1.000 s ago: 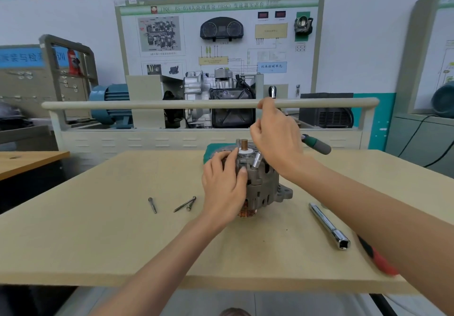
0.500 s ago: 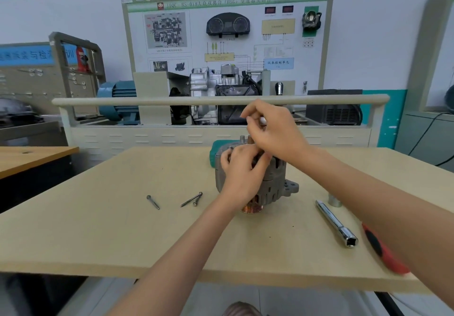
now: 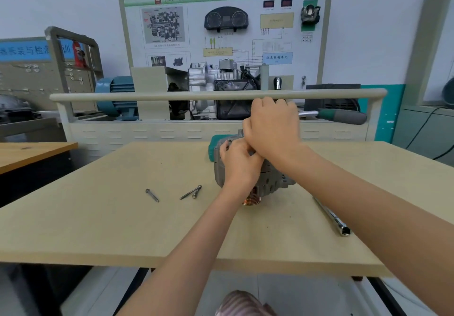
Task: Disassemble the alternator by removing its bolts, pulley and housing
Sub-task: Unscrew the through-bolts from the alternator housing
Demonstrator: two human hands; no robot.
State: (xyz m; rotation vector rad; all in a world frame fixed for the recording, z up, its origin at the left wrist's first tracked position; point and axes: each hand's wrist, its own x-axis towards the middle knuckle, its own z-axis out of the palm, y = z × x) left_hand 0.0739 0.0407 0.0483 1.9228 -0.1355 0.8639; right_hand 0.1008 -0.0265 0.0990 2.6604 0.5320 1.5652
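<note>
While both hands work the grey cast-metal alternator (image 3: 270, 185) on the beige wooden table (image 3: 122, 229)
Left hand (image 3: 239, 161) grips its housing; right hand (image 3: 272, 129) curls around a green-handled tool (image 3: 341, 116) above it.

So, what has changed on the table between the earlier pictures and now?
The right hand came down from above the grey metal alternator onto its top, beside the left hand, and now hides the shaft end seen before. The left hand kept holding the housing. The three loose grey bolts and the long silver socket bar stayed put.
</note>
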